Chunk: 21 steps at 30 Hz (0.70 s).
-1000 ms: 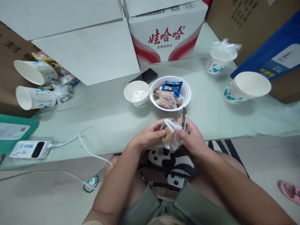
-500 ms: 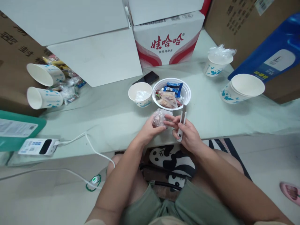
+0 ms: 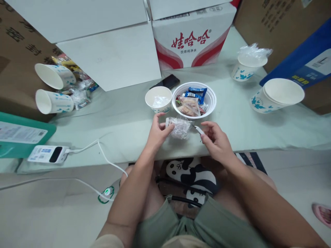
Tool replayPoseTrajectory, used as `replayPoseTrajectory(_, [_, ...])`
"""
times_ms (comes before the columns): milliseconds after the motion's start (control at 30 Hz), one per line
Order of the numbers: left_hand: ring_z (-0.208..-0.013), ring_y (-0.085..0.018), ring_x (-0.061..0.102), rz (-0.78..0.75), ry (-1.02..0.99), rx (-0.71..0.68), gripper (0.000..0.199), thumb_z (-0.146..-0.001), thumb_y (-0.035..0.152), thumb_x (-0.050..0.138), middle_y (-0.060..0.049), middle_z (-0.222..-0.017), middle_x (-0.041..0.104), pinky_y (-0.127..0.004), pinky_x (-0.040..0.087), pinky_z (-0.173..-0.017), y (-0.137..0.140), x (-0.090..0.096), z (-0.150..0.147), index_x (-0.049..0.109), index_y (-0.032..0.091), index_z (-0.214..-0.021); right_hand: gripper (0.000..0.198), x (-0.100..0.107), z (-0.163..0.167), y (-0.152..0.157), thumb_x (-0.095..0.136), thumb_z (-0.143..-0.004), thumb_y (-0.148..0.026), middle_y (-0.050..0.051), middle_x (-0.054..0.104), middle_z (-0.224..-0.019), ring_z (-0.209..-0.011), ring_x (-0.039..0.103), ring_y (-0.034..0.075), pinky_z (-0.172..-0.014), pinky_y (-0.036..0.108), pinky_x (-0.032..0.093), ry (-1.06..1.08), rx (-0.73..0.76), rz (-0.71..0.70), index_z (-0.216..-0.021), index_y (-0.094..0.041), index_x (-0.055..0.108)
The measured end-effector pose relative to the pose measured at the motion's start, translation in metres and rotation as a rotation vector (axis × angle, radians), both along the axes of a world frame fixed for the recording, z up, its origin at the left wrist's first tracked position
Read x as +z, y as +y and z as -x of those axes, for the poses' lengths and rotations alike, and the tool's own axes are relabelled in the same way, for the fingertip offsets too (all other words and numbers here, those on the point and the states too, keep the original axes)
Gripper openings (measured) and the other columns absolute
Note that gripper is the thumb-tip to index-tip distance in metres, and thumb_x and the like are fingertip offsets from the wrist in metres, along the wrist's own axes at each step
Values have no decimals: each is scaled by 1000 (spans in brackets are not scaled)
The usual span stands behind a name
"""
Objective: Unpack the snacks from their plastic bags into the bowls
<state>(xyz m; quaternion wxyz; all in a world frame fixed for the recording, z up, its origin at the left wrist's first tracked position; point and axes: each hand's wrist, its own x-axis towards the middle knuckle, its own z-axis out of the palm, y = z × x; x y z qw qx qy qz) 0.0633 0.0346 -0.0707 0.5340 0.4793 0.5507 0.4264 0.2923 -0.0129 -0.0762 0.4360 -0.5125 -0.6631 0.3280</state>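
Knife point(image 3: 199, 130) is now pointing at the packet point(image 3: 181, 129), no longer the bowl point(image 3: 213, 105); right fingers point(image 3: 206, 140) are clamping it, left fingers point(image 3: 169, 129) are clamping the packet.

Your table, under a pale green cloth point(image 3: 124, 131), carries: one white bowl point(image 3: 211, 100) of wrapped snacks; one paper cup point(image 3: 149, 97) beside it; one dark phone point(image 3: 169, 81) behind; one red-and-white carton point(image 3: 191, 48); at your right, a plastic-stuffed cup point(image 3: 241, 72) and nested cups point(image 3: 263, 100); at your left, two cups point(image 3: 54, 103), a green container point(image 3: 23, 134), a white device point(image 3: 46, 154) (cable attached).
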Motion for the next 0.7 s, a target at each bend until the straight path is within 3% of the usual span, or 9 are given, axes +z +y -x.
replayPoseTrajectory(133, [-74,-16,62,-164,282,-74,39,-86,46,68,-6,-97,73,-28,48,-69,2,-4,4,66,19,-114,13,4,8,1,59,-93,-33,0,71,-76,-53,59,12,-56,27,46,-132,-22,7,-95,-22,65])
replayPoseTrajectory(200, [-80,-18,63,-232,402,-102,38,-90,45,63,-8,-107,72,-30,50,-74,3,-6,6,71,19,-117,16,2,12,4,57,-94,-31,2,75,-80,-58,65,15,-59,29,49,-199,-28,-23,-98,-22,69])
replayPoseTrajectory(333, [-94,-23,65,-324,528,-147,41,-95,46,55,-10,-104,70,-34,52,-87,6,-11,7,72,18,-121,26,-7,21,12,53,-96,-26,6,79,-105,-90,75,21,-74,32,55,-308,-26,-156,-110,-23,75])
replayPoseTrajectory(467, [-99,-26,67,-304,566,-171,42,-99,44,47,-12,-104,73,-39,51,-91,7,-15,6,71,16,-117,30,-12,22,12,54,-97,-26,1,80,-108,-85,74,18,-61,28,49,-547,-40,-172,-118,-29,76])
replayPoseTrajectory(600, [-89,-24,69,-204,580,-70,36,-97,42,51,-11,-104,75,-39,53,-85,7,-16,9,67,17,-117,30,-11,-3,1,55,-98,-29,-3,80,-107,-81,73,16,-53,28,41,-743,-48,-182,-116,-33,77])
replayPoseTrajectory(700, [-98,-24,68,-334,625,77,29,-94,39,57,-11,-109,72,-39,53,-87,4,-13,11,64,19,-114,27,-12,-36,-5,56,-96,-31,-1,81,-106,-86,74,18,-57,29,43,-776,-100,-142,-109,-31,80])
